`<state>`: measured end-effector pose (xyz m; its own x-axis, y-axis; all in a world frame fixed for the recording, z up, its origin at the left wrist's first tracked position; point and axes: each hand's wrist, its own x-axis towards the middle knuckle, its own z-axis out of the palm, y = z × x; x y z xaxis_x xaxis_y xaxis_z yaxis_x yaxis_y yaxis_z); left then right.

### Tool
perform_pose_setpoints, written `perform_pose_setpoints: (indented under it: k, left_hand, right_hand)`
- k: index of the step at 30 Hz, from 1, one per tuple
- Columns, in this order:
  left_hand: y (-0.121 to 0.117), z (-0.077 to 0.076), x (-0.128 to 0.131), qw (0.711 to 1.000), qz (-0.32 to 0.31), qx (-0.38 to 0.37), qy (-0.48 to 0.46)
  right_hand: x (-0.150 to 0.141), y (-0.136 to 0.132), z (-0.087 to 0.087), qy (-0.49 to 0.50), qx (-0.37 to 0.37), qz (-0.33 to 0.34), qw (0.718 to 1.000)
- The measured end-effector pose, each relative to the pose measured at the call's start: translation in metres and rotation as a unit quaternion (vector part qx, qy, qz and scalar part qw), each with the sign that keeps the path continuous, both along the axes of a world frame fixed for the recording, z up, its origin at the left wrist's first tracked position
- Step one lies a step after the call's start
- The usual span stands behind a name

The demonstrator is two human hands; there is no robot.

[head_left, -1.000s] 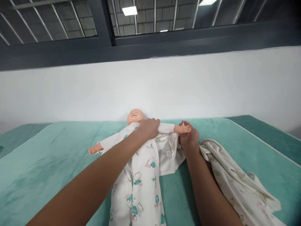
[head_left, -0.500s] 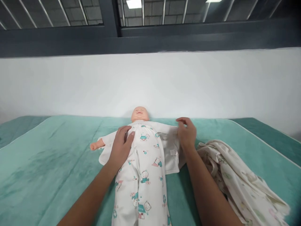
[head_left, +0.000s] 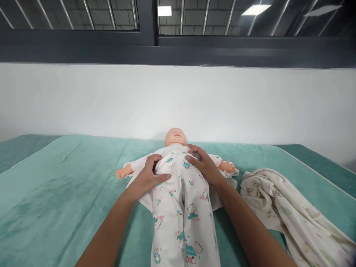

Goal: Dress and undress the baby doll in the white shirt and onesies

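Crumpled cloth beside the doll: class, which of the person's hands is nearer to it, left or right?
Right. The right hand rests on the printed garment on the doll, on the side toward the cloth; the left hand is at the garment's far side.

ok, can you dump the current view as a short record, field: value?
doll: on its back, head by the white wall, arms spread
garment: white printed cloth over the doll's torso and legs
left hand: on the garment, thumb and fingers apart
right hand: at the upper garment; grip unclear
beside: crumpled patterned cloth, right of the doll
surface: green padded cover
background: dark window frame above wall
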<state>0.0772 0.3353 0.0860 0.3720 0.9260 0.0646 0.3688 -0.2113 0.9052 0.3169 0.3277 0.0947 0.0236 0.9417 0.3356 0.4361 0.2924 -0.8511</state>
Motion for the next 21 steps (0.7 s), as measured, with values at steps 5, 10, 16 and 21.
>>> perform_pose_setpoints:
  k: [5,10,16,21]
  left_hand:
    - [-0.003,0.007,0.005,0.997,0.021,0.067,0.022]
    - [-0.005,0.013,0.006,0.997,0.039,0.048,0.043]
    - [-0.01,0.009,-0.002,0.999,0.026,0.026,0.01]
    - [-0.032,0.003,-0.027,0.99,-0.123,-0.062,0.016]
  right_hand:
    - [0.002,0.001,-0.004,0.046,0.018,-0.019,0.999]
    - [0.005,-0.007,-0.013,0.201,0.04,-0.003,0.979]
    - [0.016,-0.031,-0.023,0.072,-0.025,-0.052,0.996]
    - [0.026,-0.07,-0.027,-0.023,-0.105,0.082,0.991]
